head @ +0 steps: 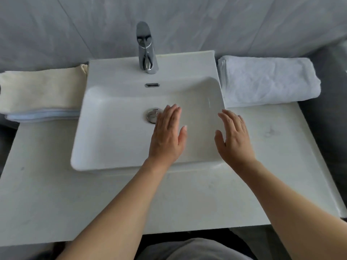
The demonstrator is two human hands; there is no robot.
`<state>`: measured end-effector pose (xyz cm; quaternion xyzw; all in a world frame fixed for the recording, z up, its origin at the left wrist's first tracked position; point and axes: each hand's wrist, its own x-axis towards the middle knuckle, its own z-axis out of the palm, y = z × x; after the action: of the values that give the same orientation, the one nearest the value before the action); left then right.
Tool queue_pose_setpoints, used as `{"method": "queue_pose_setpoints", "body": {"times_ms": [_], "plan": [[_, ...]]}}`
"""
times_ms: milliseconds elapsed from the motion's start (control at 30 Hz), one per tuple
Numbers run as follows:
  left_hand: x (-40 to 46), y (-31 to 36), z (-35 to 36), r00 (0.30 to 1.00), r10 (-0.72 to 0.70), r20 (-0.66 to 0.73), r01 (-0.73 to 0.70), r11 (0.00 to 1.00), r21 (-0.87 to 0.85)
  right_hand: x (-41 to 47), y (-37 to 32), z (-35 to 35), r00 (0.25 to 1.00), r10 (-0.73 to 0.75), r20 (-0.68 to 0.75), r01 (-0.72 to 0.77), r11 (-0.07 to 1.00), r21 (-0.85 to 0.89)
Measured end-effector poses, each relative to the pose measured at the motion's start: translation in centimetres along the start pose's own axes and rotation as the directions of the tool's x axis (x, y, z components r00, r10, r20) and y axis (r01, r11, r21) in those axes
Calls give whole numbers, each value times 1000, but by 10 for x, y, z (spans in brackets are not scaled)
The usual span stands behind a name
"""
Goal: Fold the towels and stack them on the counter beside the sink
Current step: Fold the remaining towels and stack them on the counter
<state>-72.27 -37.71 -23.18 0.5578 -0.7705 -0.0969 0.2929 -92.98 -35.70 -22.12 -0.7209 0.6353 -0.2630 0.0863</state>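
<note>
A folded white towel lies on the counter right of the sink. Left of the sink, a folded cream towel rests on top of a folded pale blue towel. My left hand hovers over the basin with its fingers straight, holding nothing. My right hand is over the basin's right rim, fingers straight and spread, holding nothing. Both palms face down. Neither hand touches a towel.
A chrome faucet stands at the back of the sink, with a chrome drain plug in the basin floor. Grey marbled wall tiles rise behind. The counter's front edge runs near my body.
</note>
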Motion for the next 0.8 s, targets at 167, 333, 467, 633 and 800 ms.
{"method": "queue_pose_setpoints", "body": {"times_ms": [167, 333, 467, 633, 800], "plan": [[39, 44, 33, 997, 63, 36, -60, 996, -59, 22, 52, -21, 996, 77, -48, -77, 997, 12], [93, 66, 70, 984, 154, 91, -146, 985, -93, 46, 103, -35, 987, 139, -77, -141, 990, -23], [129, 103, 104, 973, 152, 176, -137, 986, -93, 68, 152, -47, 985, 167, -40, -170, 982, -83], [175, 124, 153, 927, 64, 370, -110, 989, 104, 100, 211, -54, 961, 254, 111, -220, 942, -252], [203, 120, 186, 853, -132, 505, -56, 939, 339, 124, 255, -52, 941, 201, 272, -113, 945, -308]]}}
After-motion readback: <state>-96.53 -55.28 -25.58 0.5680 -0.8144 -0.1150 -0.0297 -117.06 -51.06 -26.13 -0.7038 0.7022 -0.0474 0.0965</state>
